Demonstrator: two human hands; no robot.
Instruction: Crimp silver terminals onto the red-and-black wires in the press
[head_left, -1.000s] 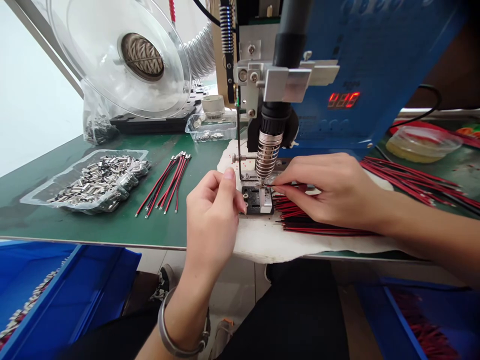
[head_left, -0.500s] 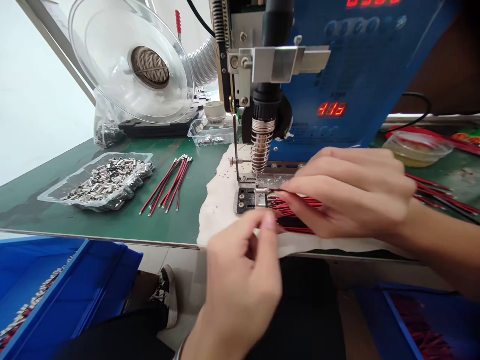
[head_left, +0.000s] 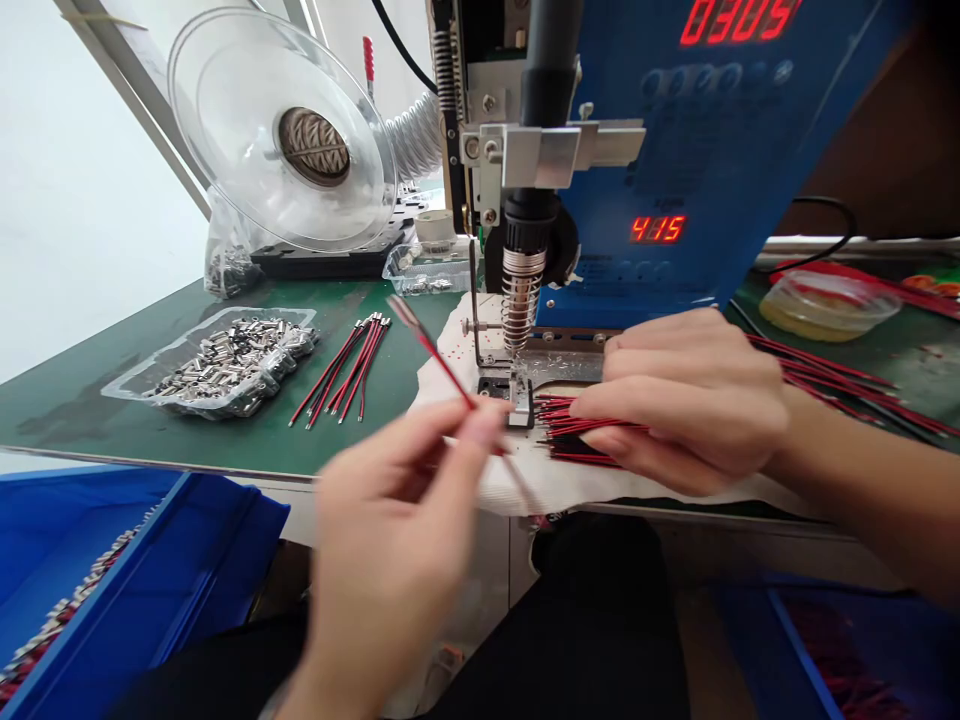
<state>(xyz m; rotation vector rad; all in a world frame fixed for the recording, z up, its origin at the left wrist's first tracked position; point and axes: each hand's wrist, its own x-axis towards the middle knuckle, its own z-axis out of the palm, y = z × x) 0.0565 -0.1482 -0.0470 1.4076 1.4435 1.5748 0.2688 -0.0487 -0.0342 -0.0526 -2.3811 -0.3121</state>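
Note:
My left hand (head_left: pixel 397 530) pinches a thin red and black wire (head_left: pixel 446 367) between thumb and forefinger. A silvery metal connector (head_left: pixel 405 312) tips the wire's upper end, which points up and left; the lower end is blurred. My right hand (head_left: pixel 690 400) lies over a bunch of red and black wires (head_left: pixel 570 440), fingers curled and thumb against them; how many it grips is hidden. Just left of that bunch sits a small metal fixture (head_left: pixel 519 405), under the spring-wrapped tip of a soldering machine (head_left: pixel 523 290).
A clear tray of metal connectors (head_left: pixel 120 385) stands left, beside a row of finished wires (head_left: pixel 349 365). Behind are a clear round hood (head_left: pixel 225 150) and a blue control box (head_left: pixel 622 280). Blue bins (head_left: pixel 217 540) flank the table below. More wires (head_left: pixel 840 380) lie right.
My left hand has moved left and now holds the wire with the connector, which was at the fixture. My right hand has let go of that wire and dropped onto the bunch.

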